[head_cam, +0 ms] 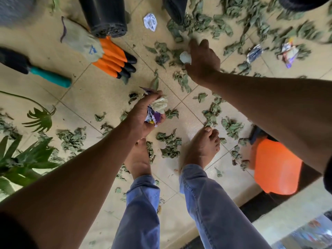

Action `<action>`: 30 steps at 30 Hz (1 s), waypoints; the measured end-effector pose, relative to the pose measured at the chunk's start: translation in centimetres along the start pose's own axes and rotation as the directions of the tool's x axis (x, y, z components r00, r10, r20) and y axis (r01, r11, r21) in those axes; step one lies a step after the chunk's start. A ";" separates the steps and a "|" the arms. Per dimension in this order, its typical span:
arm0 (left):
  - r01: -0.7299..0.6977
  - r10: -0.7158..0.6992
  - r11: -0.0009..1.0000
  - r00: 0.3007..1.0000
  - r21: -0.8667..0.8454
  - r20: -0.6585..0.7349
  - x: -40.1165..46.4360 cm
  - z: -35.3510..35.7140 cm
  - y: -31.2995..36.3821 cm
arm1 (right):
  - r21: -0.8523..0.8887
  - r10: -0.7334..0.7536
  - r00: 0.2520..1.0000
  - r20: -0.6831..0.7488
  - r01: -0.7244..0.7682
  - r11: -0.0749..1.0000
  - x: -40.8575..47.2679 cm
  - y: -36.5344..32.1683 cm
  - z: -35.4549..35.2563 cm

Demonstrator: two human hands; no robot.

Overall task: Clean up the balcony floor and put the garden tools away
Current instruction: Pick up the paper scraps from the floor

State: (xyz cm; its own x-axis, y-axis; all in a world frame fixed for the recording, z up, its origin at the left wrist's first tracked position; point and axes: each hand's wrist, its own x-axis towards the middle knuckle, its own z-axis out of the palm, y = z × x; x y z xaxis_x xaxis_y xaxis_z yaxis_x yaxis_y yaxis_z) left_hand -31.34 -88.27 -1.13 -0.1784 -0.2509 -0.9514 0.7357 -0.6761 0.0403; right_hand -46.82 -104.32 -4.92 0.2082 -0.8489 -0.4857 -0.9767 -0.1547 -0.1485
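Note:
I look straight down at a beige tiled floor (93, 90) strewn with dry green leaves (169, 143). My left hand (143, 115) is shut on a bunch of crumpled paper scraps (158, 110), white and purple. My right hand (202, 60) reaches further out and pinches a small white paper ball (186, 57) just above the leaves. More crumpled wrappers lie at the top (150, 22) and at the right (254, 53), (289, 51). A pair of orange-and-grey garden gloves (100, 53) and a teal-handled hand tool (36, 69) lie at the left.
Black plant pots (104, 17), (175, 9) stand at the top. A green plant (23, 155) fills the lower left. An orange dustpan-like object (276, 168) lies at the right under my arm. My bare feet (203, 146) stand among the leaves. A dark threshold (255, 205) runs lower right.

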 end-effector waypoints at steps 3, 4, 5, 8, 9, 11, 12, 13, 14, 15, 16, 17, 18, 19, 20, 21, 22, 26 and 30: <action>0.000 0.000 0.999 1.000 0.032 -0.004 -0.4 0.2 -1.0 | 0.097 0.113 0.992 0.058 -0.118 0.988 -0.5 0.8 -0.7; -0.006 0.006 0.999 1.000 0.041 -0.009 -0.5 0.2 -1.2 | 0.164 0.170 0.983 0.077 -0.180 0.970 -0.8 1.0 -0.8; -0.013 0.014 0.999 1.000 0.050 -0.019 -0.6 0.3 -1.4 | 0.243 0.233 0.968 0.094 -0.249 0.938 -1.1 1.3 -1.0; -0.023 0.025 0.998 0.999 0.062 -0.036 -0.8 0.5 -1.5 | 0.449 0.414 0.902 0.125 -0.423 0.787 -2.4 1.8 -1.2; -0.022 0.024 0.998 0.999 0.051 -0.037 -1.0 0.6 -1.5 | 0.494 0.448 0.885 0.125 -0.447 0.746 -3.0 1.8 -1.4; -0.027 0.028 0.999 0.999 0.020 -0.029 -1.3 0.7 -1.4 | 0.603 0.497 0.859 0.123 -0.462 0.650 -3.9 2.0 -1.5; -0.033 0.033 0.999 0.999 0.011 -0.026 -1.3 0.7 -1.4 | 0.666 0.509 0.851 0.128 -0.454 0.592 -4.4 2.0 -1.6; -0.036 0.036 0.999 0.999 0.005 -0.025 -1.5 0.7 -1.3 | 0.716 0.504 0.852 0.139 -0.438 0.543 -5.1 1.9 -1.7; -0.036 0.037 0.999 0.999 0.005 -0.027 -1.6 0.6 -1.2 | 0.757 0.487 0.860 0.154 -0.419 0.502 -5.8 1.8 -1.7; -0.036 0.036 0.999 0.999 0.007 -0.026 -1.7 0.6 -1.2 | 0.790 0.465 0.866 0.184 -0.412 0.453 -6.5 1.6 -2.0; -0.037 0.038 0.999 0.999 0.015 -0.026 -1.7 0.5 -1.2 | 0.816 0.447 0.863 0.237 -0.426 0.390 -7.4 1.5 -2.1; -0.040 0.041 0.999 0.999 0.029 -0.027 -1.8 0.4 -1.2 | 0.834 0.425 0.850 0.310 -0.458 0.308 -8.4 1.2 -2.5; -0.044 0.046 0.998 0.998 0.046 -0.033 -1.8 0.3 -1.3 | 0.845 0.396 0.836 0.380 -0.488 0.220 -9.4 0.8 -2.8; -0.049 0.051 0.997 0.998 0.064 -0.039 -1.9 0.2 -1.4 | 0.847 0.368 0.825 0.430 -0.509 0.152 -10.4 0.4 -3.1; -0.055 0.059 0.995 0.997 0.080 -0.045 -2.0 0.0 -1.5 | 0.846 0.351 0.819 0.454 -0.520 0.116 -11.3 0.1 -3.2; -0.060 0.065 0.994 0.997 0.090 -0.047 -2.1 -0.2 -1.6 | 0.847 0.349 0.818 0.458 -0.520 0.107 -12.2 -0.2 -3.2; -0.067 0.072 0.993 0.996 0.094 -0.055 -2.2 -0.5 -1.7 | 0.850 0.360 0.818 0.449 -0.515 0.110 -12.8 -0.4 -3.0; -0.070 0.087 0.988 0.989 0.138 -0.121 -2.7 -1.6 -2.1 | 0.807 0.489 0.846 0.213 -0.435 0.400 -14.0 -0.4 -1.8; -0.116 0.152 0.969 0.976 0.217 -0.158 -2.8 -2.5 -2.4 | 0.611 0.431 0.901 -0.035 -0.322 0.723 -13.6 0.5 -1.4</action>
State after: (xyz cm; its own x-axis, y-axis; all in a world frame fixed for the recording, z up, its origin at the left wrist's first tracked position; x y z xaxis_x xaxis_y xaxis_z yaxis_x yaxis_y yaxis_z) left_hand -30.95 -84.21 0.65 0.0413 -0.2383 -0.9703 0.5922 -0.7763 0.2158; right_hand -50.19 -93.50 2.82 -0.2354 -0.8497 -0.4718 -0.7422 0.4706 -0.4772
